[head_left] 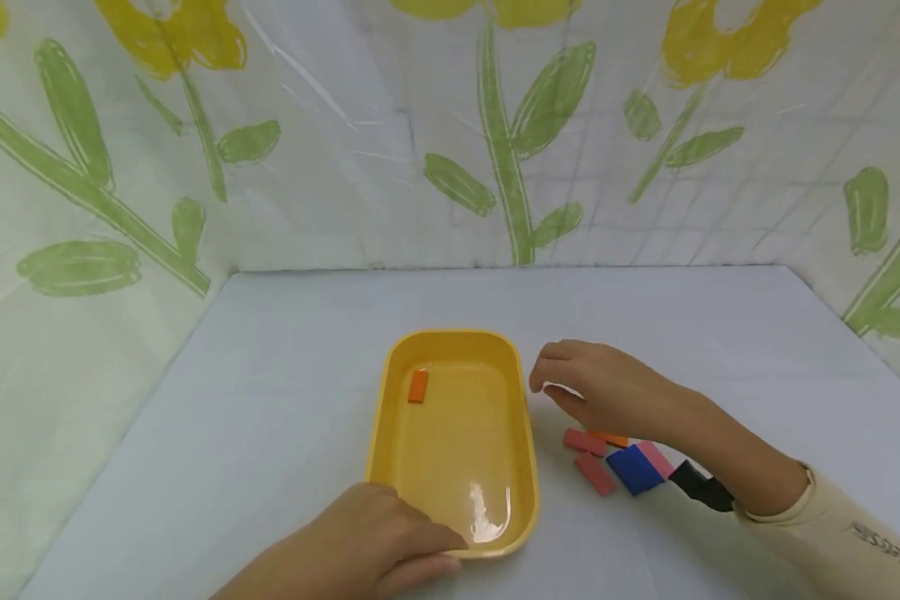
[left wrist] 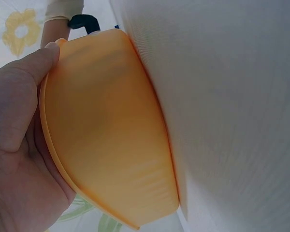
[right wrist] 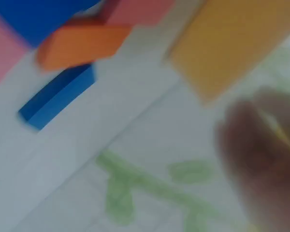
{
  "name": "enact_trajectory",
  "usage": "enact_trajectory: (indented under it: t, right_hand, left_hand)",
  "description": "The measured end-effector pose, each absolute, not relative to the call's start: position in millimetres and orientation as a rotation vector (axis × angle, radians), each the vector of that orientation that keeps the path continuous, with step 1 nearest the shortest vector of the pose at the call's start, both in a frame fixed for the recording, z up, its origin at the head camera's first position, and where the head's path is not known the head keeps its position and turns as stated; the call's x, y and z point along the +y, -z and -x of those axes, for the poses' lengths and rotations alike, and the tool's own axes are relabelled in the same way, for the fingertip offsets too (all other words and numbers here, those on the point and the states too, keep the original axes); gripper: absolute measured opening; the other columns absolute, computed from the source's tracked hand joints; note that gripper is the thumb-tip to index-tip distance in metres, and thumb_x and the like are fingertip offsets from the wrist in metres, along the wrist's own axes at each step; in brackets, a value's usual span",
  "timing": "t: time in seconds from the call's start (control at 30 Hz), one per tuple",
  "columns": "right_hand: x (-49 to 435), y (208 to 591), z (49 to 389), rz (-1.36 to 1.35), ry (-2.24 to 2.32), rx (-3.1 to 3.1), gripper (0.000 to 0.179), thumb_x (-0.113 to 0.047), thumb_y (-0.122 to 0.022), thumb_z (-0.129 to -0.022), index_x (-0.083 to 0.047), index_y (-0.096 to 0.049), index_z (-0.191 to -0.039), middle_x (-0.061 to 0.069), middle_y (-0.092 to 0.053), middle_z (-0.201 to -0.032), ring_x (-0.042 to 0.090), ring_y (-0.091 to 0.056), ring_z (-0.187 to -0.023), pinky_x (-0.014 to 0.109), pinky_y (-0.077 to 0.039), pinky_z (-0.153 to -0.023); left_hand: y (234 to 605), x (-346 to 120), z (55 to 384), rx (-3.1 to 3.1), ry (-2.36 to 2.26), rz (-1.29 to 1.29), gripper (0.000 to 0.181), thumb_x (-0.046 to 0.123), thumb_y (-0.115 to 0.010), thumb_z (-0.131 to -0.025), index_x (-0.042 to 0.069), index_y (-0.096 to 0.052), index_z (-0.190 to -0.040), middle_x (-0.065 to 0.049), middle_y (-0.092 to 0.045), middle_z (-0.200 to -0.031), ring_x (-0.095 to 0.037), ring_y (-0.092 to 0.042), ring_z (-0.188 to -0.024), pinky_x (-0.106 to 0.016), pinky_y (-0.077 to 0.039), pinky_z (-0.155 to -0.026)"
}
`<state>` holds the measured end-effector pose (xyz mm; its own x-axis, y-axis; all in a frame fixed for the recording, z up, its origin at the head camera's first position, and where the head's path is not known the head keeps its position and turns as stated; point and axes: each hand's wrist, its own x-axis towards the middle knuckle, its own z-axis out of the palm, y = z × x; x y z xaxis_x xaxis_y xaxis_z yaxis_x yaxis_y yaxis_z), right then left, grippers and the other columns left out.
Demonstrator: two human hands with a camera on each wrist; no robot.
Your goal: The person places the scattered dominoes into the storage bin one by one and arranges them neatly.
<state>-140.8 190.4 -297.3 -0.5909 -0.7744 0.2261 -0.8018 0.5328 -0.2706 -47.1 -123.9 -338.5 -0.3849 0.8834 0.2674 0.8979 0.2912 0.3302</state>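
A yellow plastic tray (head_left: 528, 467) stands on the table with one orange block (head_left: 417, 387) lying inside near its far left corner. At the tray's near end my left hand (head_left: 378, 533) grips the rim; in the left wrist view its thumb lies along the outer edge of the tray (left wrist: 106, 125). Just right of the tray my right hand (head_left: 607, 383) hangs over the table, fingers loosely bent, a gap showing between thumb and fingers. It is blurred in the right wrist view. Below it lie red blocks (head_left: 595, 473), an orange block (right wrist: 82, 46) and a dark blue block (head_left: 635, 469).
A pink block (head_left: 656, 459) and a black piece (head_left: 697, 486) lie near the right forearm, which partly covers the pile. A smaller blue block (right wrist: 58, 96) shows in the right wrist view. White sheets painted with flowers (head_left: 506, 142) wall the table's back and sides.
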Motion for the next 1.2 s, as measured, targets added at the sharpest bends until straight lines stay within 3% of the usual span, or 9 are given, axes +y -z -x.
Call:
enact_trajectory:
  t: [0.2,0.43,0.73,0.97,1.2]
  right_hand:
    - [226,301,132,-1.379,-0.626,-3.016,0.023,0.002,-0.07,-0.089,-0.018,-0.069,-0.1,-0.011,-0.06,-0.095,0.001,-0.057,-0.074,0.025,-0.052,-0.068]
    - [246,317,120,-1.3,-0.64,-3.079,0.023,-0.008,-0.076,-0.088,-0.026,-0.068,-0.101,-0.017,-0.056,-0.092,0.002,-0.055,-0.079,0.024,-0.051,-0.069]
    - [246,331,120,-1.192,-0.588,-3.01,0.027,-0.001,-0.075,-0.087,-0.027,-0.071,-0.095,-0.012,-0.056,-0.09,0.001,-0.056,-0.074,0.022,-0.052,-0.066]
    - [244,333,124,-1.046,-0.554,-3.041,0.019,-0.008,-0.078,-0.086,-0.02,-0.073,-0.1,-0.007,-0.059,-0.097,0.005,-0.057,-0.077,0.02,-0.053,-0.068]
    - [246,330,124,-1.154,-0.711,-3.135,0.025,-0.009,-0.081,-0.085,-0.023,-0.071,-0.102,-0.004,-0.059,-0.111,0.01,-0.056,-0.085,0.022,-0.053,-0.072]
  left_hand:
    - [338,-124,46,-2.536,0.715,1.697,0.023,0.036,-0.051,-0.106,0.027,-0.062,-0.088,0.023,-0.045,-0.07,0.01,-0.036,-0.064,-0.006,-0.032,-0.062]
    - [338,-125,46,-2.538,0.691,1.684,0.022,0.036,-0.052,-0.106,0.026,-0.067,-0.093,0.023,-0.05,-0.073,0.01,-0.039,-0.065,-0.007,-0.035,-0.064]
    - [338,-125,46,-2.54,0.689,1.687,0.023,0.036,-0.052,-0.106,0.026,-0.068,-0.093,0.022,-0.052,-0.073,0.009,-0.039,-0.065,-0.006,-0.035,-0.064]
    - [337,-125,46,-2.581,0.696,1.681,0.024,0.037,-0.051,-0.106,0.027,-0.071,-0.097,0.023,-0.055,-0.076,0.01,-0.041,-0.066,-0.006,-0.036,-0.066]
    - [336,-125,46,-2.601,0.656,1.685,0.024,0.039,-0.05,-0.106,0.027,-0.069,-0.097,0.024,-0.053,-0.075,0.01,-0.038,-0.064,-0.009,-0.031,-0.061]
